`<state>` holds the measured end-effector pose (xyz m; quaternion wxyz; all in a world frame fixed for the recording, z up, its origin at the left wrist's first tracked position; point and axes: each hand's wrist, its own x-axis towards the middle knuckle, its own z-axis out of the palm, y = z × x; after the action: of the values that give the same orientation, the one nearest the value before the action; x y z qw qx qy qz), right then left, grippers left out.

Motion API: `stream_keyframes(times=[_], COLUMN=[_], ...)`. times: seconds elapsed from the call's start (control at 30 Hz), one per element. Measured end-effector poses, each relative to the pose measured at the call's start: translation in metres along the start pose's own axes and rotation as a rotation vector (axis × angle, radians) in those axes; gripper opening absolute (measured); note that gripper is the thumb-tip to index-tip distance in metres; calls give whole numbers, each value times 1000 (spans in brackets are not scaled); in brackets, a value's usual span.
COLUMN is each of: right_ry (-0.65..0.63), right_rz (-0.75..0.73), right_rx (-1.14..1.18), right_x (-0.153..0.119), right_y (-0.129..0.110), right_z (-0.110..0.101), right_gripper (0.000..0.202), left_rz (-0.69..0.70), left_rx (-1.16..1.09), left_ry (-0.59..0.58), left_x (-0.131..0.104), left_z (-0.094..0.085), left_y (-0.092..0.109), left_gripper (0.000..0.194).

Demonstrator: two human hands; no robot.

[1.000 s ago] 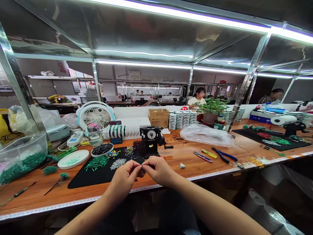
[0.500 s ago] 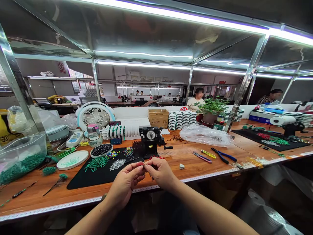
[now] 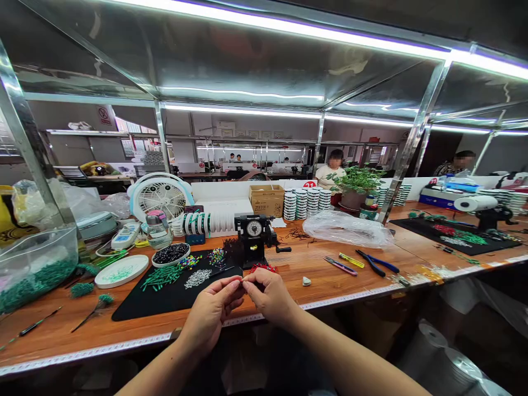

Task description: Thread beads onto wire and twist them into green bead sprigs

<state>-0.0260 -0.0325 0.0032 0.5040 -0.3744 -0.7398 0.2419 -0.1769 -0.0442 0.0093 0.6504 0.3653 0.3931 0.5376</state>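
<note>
My left hand and my right hand meet at their fingertips above the front edge of the bench. Each has thumb and forefinger pinched together, on something too small to make out. Just behind them a black mat bears green tube pieces, silvery bits, coloured beads and red pieces. A black winding machine with a dial and a crank stands beyond my hands, with a row of white spools on its left.
On the left are a white dish, a bowl of black beads, a fan and a bag. To the right lie a cutter, pliers and a plastic bag. People sit beyond.
My right hand's fingers have shifted slightly against the left fingertips. The seated person behind the plant has turned the head.
</note>
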Motion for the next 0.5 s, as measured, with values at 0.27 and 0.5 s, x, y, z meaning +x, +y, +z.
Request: stream_keyframes(times=[0.27, 0.5], right_ry=[-42, -137], right_rz=[104, 272], right_rx=[147, 348], right_x=[1, 5], right_y=[-2, 5], right_z=[-2, -4], right_gripper=[16, 23], left_rz=[-7, 17], left_rx=[37, 105], left_ry=[-5, -25], left_x=[-2, -3], left_z=[-1, 3], left_y=[2, 3], left_gripper=[19, 28])
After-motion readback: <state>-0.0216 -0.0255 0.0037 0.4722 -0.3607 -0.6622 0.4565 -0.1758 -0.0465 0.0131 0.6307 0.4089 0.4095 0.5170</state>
